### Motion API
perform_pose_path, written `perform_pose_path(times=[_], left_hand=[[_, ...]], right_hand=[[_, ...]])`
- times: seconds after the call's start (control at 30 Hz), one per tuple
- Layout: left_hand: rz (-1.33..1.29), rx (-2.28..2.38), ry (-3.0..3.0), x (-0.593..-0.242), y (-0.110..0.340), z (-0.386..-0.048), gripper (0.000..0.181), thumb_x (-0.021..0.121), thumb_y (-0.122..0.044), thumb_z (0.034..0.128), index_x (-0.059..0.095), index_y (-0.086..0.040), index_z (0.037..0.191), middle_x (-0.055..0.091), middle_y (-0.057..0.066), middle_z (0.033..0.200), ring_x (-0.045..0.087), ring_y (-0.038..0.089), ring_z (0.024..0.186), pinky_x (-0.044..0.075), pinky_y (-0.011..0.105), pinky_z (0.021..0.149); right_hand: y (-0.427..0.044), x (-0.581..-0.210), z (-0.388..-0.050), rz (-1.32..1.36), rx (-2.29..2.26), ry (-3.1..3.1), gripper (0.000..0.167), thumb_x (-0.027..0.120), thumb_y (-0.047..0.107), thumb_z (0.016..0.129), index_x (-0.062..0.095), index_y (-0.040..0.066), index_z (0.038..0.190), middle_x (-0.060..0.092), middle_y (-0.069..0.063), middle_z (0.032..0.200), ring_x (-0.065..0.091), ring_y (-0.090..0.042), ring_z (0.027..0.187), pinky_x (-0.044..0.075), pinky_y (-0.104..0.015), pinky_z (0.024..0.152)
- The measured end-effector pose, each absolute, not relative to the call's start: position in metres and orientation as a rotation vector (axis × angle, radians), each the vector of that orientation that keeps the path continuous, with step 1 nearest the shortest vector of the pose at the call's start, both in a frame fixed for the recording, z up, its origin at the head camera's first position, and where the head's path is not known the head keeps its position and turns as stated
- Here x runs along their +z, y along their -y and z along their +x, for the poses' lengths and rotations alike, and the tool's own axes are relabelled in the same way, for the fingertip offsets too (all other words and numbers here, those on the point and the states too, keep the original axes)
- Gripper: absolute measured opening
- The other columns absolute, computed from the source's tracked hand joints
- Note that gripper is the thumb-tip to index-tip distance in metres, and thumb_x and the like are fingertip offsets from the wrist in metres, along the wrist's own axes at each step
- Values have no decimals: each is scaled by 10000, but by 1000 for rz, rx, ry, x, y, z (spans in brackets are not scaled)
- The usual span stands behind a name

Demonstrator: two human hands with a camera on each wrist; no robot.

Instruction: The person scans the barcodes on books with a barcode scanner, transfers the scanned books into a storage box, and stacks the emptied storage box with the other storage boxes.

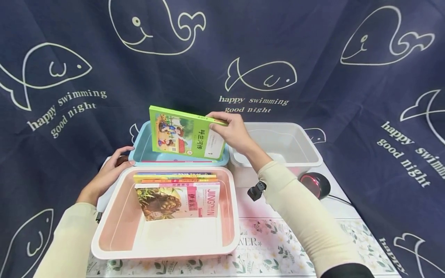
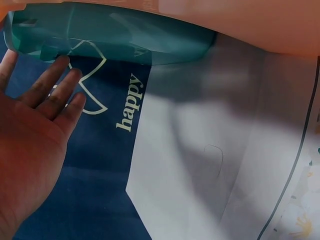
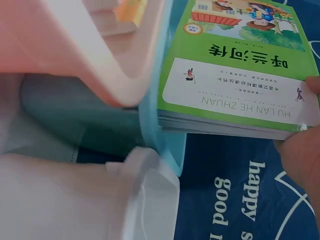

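Observation:
My right hand (image 1: 232, 129) pinches a green picture-cover book (image 1: 187, 133) by its top right corner, thumb on the front cover. The book hangs tilted over the blue bin (image 1: 140, 148), its lower edge below the rim; in the right wrist view the same green book (image 3: 240, 65) leans at that rim. My left hand (image 1: 106, 177) rests at the left edge of the blue bin. In the left wrist view its fingers (image 2: 59, 95) reach out fairly straight beside the bin wall. A thin red-edged book (image 1: 180, 161) shows low in the blue bin.
In front, a pink bin (image 1: 121, 216) holds several upright books, a lion-cover book (image 1: 163, 202) foremost. A grey-white bin (image 1: 306, 156) stands behind on the right. Beside it sits a black round device (image 1: 314, 185) with a red glow and cable. A dark fish-print curtain (image 1: 187, 77) hangs behind.

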State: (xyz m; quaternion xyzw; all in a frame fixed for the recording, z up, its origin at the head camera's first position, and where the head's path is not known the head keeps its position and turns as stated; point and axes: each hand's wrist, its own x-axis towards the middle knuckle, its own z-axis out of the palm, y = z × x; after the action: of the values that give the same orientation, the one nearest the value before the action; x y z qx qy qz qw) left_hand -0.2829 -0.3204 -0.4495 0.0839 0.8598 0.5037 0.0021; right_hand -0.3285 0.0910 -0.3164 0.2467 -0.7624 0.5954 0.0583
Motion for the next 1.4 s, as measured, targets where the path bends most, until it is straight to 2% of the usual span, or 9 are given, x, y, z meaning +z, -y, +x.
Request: perform_pose_path(times=[0.1, 0.33, 0.53, 0.73, 0.93, 1.03, 1.17, 1.4], left_hand=[[264, 1572, -2713, -450, 320, -282, 570, 546, -321, 1074, 322, -207, 1585, 553, 45, 1246, 563, -62, 1022, 510, 172, 806], [262, 1569, -2704, -450, 319, -282, 579, 534, -330, 1078, 303, -208, 1595, 526, 190, 1376, 534, -92, 1049, 495, 151, 815], [254, 1591, -2683, -448, 319, -281, 585, 527, -334, 1081, 288, -214, 1601, 515, 246, 1436, 543, -112, 1042, 499, 139, 811], [255, 1596, -2672, -449, 319, -282, 578, 523, -330, 1083, 288, -221, 1599, 520, 249, 1421, 562, -97, 1025, 507, 146, 806], [252, 1613, -2656, -450, 319, -283, 575, 531, -324, 1080, 294, -223, 1594, 517, 259, 1434, 562, -105, 1035, 514, 149, 811], [261, 1619, -2653, -451, 320, -284, 570, 537, -318, 1078, 305, -226, 1590, 523, 248, 1416, 570, -94, 1036, 520, 160, 811], [262, 1624, -2667, -449, 321, -283, 560, 543, -312, 1076, 316, -220, 1579, 538, 213, 1367, 588, -75, 1021, 531, 173, 801], [268, 1619, -2664, -449, 320, -282, 562, 534, -311, 1081, 300, -217, 1583, 524, 214, 1369, 583, -71, 1014, 532, 172, 799]], right_hand=[[-88, -325, -328, 759, 1811, 2338, 233, 694, 7, 936, 754, 48, 1157, 773, -170, 1081, 748, -171, 902, 589, -269, 800], [-87, -346, -325, 752, 1792, 2451, 222, 691, 46, 953, 757, 94, 1159, 777, -124, 1108, 761, -228, 953, 595, -313, 826], [-85, -362, -323, 792, 1765, 2537, 226, 687, 36, 954, 757, 101, 1159, 770, -96, 1156, 749, -172, 1006, 578, -276, 874], [-80, -375, -322, 850, 1742, 2580, 218, 683, 23, 938, 758, 97, 1129, 764, -91, 1122, 718, -141, 936, 566, -249, 838], [-75, -386, -323, 854, 1784, 2618, 210, 667, 29, 952, 756, 110, 1124, 762, -88, 1110, 705, -247, 953, 540, -232, 781], [-74, -390, -325, 851, 1766, 2656, 207, 663, 38, 956, 760, 125, 1118, 761, -69, 1104, 688, -211, 943, 540, -235, 792], [-71, -391, -327, 887, 1708, 2695, 207, 667, 64, 953, 769, 153, 1109, 764, -28, 1098, 668, -115, 933, 540, -247, 867], [-66, -391, -332, 948, 1644, 2733, 249, 624, 37, 946, 772, 152, 1111, 766, -22, 1065, 647, -115, 864, 537, -251, 788]])
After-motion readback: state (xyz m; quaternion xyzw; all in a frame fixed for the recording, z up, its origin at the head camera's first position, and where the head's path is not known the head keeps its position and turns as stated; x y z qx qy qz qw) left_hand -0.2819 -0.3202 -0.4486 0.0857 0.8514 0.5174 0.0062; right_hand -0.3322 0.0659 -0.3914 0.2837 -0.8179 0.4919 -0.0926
